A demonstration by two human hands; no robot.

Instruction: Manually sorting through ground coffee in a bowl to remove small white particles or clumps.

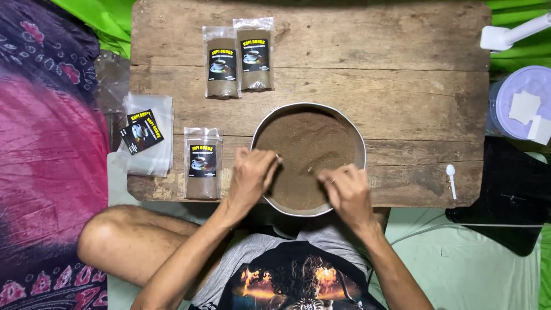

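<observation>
Both hands — left hand (251,175), right hand (346,192) — over powder bowl (360,150); grip unclear.

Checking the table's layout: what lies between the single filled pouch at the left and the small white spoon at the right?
The metal bowl of brown powder, in the head view.
</observation>
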